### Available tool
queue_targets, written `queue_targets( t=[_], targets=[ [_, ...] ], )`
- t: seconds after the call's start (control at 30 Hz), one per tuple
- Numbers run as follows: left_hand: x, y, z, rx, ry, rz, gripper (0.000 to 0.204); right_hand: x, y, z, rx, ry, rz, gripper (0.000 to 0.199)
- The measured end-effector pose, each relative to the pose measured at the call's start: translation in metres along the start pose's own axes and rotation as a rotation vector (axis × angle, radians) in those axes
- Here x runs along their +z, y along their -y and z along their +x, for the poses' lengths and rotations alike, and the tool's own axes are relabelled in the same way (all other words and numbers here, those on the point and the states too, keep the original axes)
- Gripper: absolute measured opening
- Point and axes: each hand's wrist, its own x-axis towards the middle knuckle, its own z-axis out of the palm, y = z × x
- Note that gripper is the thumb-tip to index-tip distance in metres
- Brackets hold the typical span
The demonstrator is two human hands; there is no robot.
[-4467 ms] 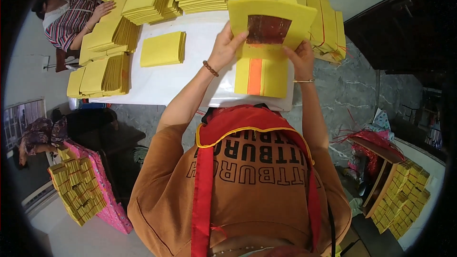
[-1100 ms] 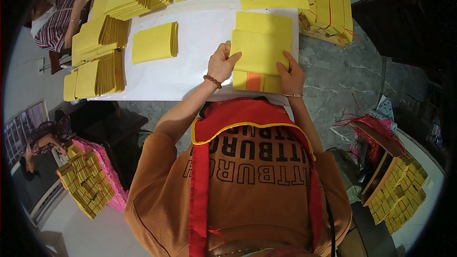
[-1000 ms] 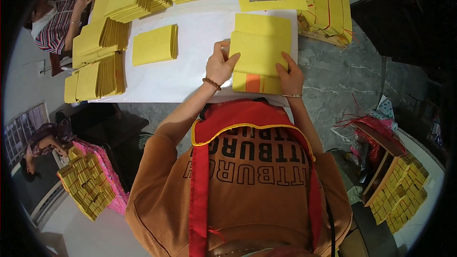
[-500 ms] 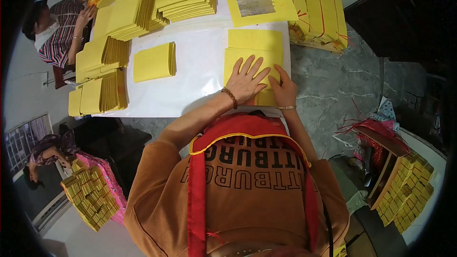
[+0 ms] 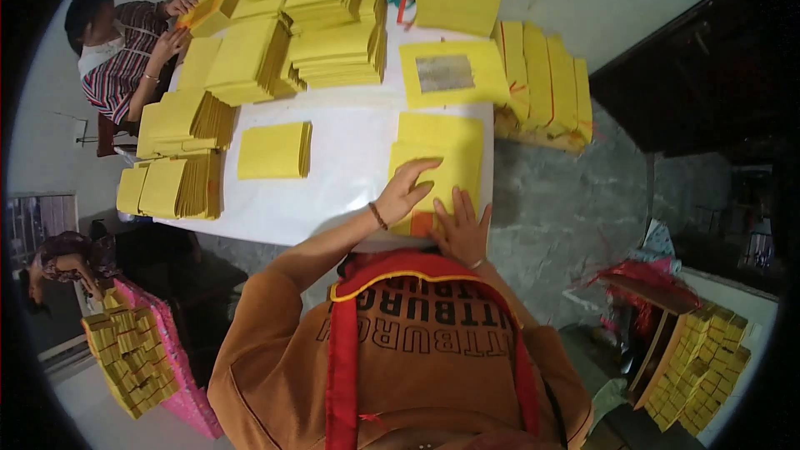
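Folded yellow paper (image 5: 442, 146) lies near the table's right edge, an orange patch (image 5: 422, 223) showing at its near end. Over its left side is my left hand (image 5: 407, 190), turned partly sideways, fingers bent and thumb apart, with nothing visible in it. Whether it touches the paper is unclear. My right hand (image 5: 461, 229) rests on the paper's near right corner with its fingers spread.
A small yellow paper stack (image 5: 273, 150) sits left on the white table (image 5: 333, 200). Tall yellow stacks (image 5: 246, 58) fill its far left, where a co-worker (image 5: 125, 50) handles paper. Beyond my work is a sheet with a silvery patch (image 5: 445, 73); red-tied bundles (image 5: 542, 75) stand right.
My left hand has gone from lying flat and spread on the paper to a bent, sideways pose. My right hand has slid nearer to me and spread out. The whole view has shifted.
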Motion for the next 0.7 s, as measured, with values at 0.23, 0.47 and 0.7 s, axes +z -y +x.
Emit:
queue_targets(
  t=[0.23,0.47,0.7],
  targets=[
    [0.000,-0.005,-0.009,0.215,0.049,0.551,0.048,0.005,0.004,-0.011,-0.015,-0.007,0.004,0.050],
    [-0.009,-0.015,-0.015,0.368,0.283,0.793,0.061,0.004,-0.007,-0.006,0.066,0.059,0.304,0.050],
    [0.018,-0.014,-0.014,0.507,0.037,1.232,0.042,-0.021,-0.045,0.008,0.546,-0.263,1.699,0.053]
  ],
)
